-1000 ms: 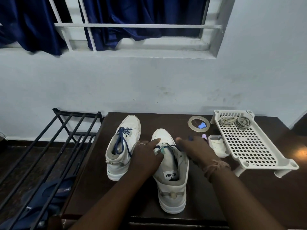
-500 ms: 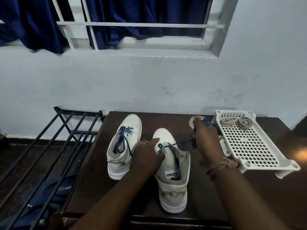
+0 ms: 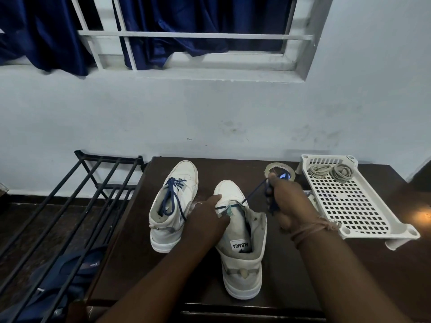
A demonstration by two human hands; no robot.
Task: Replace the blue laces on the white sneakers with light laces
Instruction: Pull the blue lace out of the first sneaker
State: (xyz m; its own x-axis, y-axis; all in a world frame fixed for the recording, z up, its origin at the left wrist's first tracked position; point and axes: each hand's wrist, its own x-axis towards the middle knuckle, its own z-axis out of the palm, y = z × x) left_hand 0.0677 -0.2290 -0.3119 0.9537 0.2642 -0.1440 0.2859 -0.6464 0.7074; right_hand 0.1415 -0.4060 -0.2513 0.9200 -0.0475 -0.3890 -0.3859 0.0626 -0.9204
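The near sneaker (image 3: 241,243) — the landmark here — is shown on the dark table (image 3: 291,264), toe toward the wall. It is steadied by the left hand (image 3: 205,220), whose fingers are curled over its tongue and near-side eyelets. The blue lace (image 3: 253,194) is pinched in the right hand (image 3: 289,203), just right of the sneaker, and is drawn taut from the forward eyelets up to the fist, with slack bunched in the fingers. Only the lowest eyelets appear to remain threaded. The lace is judged light, limp and slightly grippy; it is best taken close to the eyelet and pulled along the hole's axis, since a soft cord binds if dragged sideways. The sneaker is judged light enough to shift unless held.

Left of the landmark, the second sneaker (image 3: 173,203) is seen fully laced in blue. To the right, beyond the right hand, a white perforated tray (image 3: 354,206) holds the coiled light laces (image 3: 331,171). A tape roll (image 3: 279,170) lies just behind the raised fist — the nearest obstacle to a longer pull. A black rack (image 3: 77,194) stands further left, off the table.
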